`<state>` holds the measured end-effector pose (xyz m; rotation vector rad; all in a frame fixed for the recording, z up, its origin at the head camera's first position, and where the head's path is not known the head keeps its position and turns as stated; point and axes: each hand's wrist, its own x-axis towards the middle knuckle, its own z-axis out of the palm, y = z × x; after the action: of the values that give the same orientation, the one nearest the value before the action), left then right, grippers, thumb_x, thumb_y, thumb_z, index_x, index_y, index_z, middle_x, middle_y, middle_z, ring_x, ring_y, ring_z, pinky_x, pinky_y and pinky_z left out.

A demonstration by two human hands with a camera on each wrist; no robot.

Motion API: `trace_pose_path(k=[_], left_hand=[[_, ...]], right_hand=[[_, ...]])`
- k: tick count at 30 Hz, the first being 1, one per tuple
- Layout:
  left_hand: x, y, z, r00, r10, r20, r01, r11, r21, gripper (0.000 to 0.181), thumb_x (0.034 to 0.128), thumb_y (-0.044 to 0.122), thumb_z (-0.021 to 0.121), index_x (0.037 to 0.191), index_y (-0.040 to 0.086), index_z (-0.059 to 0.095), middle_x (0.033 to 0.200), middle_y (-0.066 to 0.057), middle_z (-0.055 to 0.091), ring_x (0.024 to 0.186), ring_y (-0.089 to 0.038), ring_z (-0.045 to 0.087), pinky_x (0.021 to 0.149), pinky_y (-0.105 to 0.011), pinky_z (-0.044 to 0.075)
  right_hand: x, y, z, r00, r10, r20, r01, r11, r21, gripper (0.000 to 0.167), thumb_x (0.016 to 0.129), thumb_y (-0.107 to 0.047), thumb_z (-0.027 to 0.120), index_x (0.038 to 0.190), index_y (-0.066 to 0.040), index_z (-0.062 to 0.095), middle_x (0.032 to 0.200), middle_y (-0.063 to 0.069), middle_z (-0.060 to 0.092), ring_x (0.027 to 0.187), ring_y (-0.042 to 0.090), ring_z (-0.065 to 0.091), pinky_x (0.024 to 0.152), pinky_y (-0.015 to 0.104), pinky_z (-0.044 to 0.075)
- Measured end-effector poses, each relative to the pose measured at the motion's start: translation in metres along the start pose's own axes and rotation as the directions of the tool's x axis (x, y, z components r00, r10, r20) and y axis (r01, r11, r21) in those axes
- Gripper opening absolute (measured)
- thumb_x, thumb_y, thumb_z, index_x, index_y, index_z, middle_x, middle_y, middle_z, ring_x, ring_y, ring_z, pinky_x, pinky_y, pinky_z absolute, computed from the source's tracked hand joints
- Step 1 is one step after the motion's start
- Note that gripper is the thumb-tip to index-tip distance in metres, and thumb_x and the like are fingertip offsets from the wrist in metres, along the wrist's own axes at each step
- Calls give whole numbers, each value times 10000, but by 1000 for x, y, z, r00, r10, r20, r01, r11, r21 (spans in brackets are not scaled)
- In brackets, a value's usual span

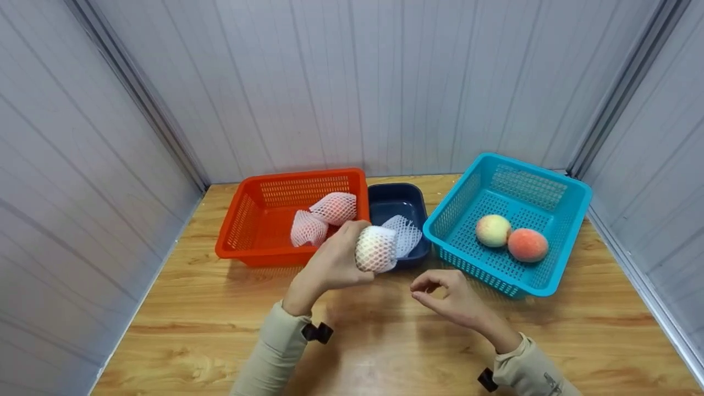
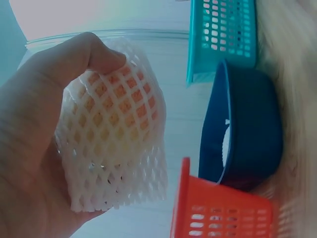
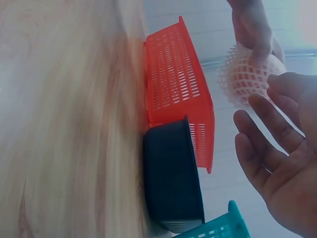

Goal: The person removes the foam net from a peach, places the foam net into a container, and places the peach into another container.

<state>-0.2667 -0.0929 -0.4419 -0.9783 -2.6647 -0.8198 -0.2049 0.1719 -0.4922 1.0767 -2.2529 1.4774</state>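
My left hand (image 1: 335, 261) grips a peach in a white foam net sleeve (image 1: 376, 249), held above the table in front of the baskets. In the left wrist view, the thumb presses on the netted peach (image 2: 116, 114), and the sleeve's loose end hangs past the fruit. My right hand (image 1: 451, 300) is apart from it, to the right, with bent fingers and nothing between them. In the right wrist view, that hand's fingers (image 3: 265, 144) are loosely curled near the netted peach (image 3: 245, 74). Two bare peaches (image 1: 493, 230) (image 1: 528, 245) lie in the blue basket (image 1: 509, 286).
An orange-red basket (image 1: 275, 254) on the left holds two netted peaches (image 1: 335, 208) (image 1: 308, 228). Between the baskets stands a navy tub (image 1: 393, 192) with foam net sleeves (image 1: 404, 235) in it. Pale panel walls (image 1: 330, 82) enclose the wooden table (image 1: 374, 352) at the back and sides.
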Motion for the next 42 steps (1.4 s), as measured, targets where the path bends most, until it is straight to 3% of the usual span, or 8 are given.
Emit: trace_pose_path(k=[3, 10, 16, 20, 24, 28, 33, 42], left_hand=[[-5, 1, 10, 1000, 10, 20, -10, 1000, -28, 862, 595, 319, 833, 1328, 102, 435, 1187, -30, 504, 996, -142, 513, 870, -308, 483], [-13, -5, 38, 998, 3, 59, 1, 999, -54, 845, 616, 324, 842, 1327, 119, 435, 1187, -15, 498, 989, -136, 516, 870, -308, 486], [-17, -12, 60, 994, -34, 102, 44, 995, -93, 837, 623, 289, 844, 1335, 144, 428, 1189, 19, 489, 1001, -123, 506, 890, -298, 476], [-18, -13, 72, 990, -56, 132, 70, 993, -100, 856, 638, 291, 850, 1362, 134, 422, 1238, 13, 484, 1043, -125, 506, 931, -312, 462], [-19, -10, 80, 986, -66, 154, 77, 995, -63, 869, 636, 291, 862, 1373, 135, 428, 1242, 7, 487, 1041, -125, 517, 922, -309, 468], [-21, -2, 85, 984, -41, 172, 43, 999, -11, 895, 623, 308, 877, 1375, 136, 423, 1227, -4, 493, 1032, -138, 522, 922, -309, 469], [-20, 4, 89, 985, -2, 170, 7, 1000, -30, 901, 633, 328, 860, 1384, 119, 409, 1214, -6, 492, 1026, -139, 519, 912, -299, 472], [-20, 2, 103, 983, -23, 181, 24, 1000, -6, 946, 614, 335, 862, 1402, 89, 400, 1253, -35, 487, 1068, -167, 523, 940, -327, 459]], right_hand=[[-7, 9, -2, 1000, -28, -12, 28, 999, -39, 215, 810, 32, 740, 922, -149, 708, 827, 1, 686, 743, 118, 620, 637, 285, 530], [-17, 6, -17, 999, -39, -14, 37, 992, -119, 177, 840, -58, 746, 943, -197, 708, 833, 17, 689, 754, 117, 621, 648, 282, 522], [-25, 6, -32, 1000, -25, -9, 24, 986, -162, 212, 831, -48, 753, 955, -213, 707, 847, 5, 690, 762, 107, 620, 637, 327, 531], [-28, 7, -39, 999, -34, -22, 30, 982, -185, 258, 800, -7, 769, 951, -207, 707, 853, -12, 688, 755, 120, 619, 649, 285, 523], [-32, 12, -41, 998, -49, -49, 38, 978, -204, 273, 773, 11, 788, 936, -193, 708, 853, -30, 685, 742, 134, 620, 650, 260, 513], [-38, 16, -40, 997, -42, -60, 29, 977, -213, 277, 757, 22, 797, 921, -184, 710, 838, -13, 687, 730, 130, 619, 627, 297, 523], [-41, 16, -41, 998, -19, -57, 7, 977, -211, 277, 763, 14, 793, 924, -195, 707, 840, -35, 684, 733, 125, 618, 617, 326, 531], [-45, 16, -40, 998, -1, -69, -14, 979, -205, 284, 758, 39, 790, 920, -180, 710, 847, -39, 684, 736, 114, 616, 635, 270, 522]])
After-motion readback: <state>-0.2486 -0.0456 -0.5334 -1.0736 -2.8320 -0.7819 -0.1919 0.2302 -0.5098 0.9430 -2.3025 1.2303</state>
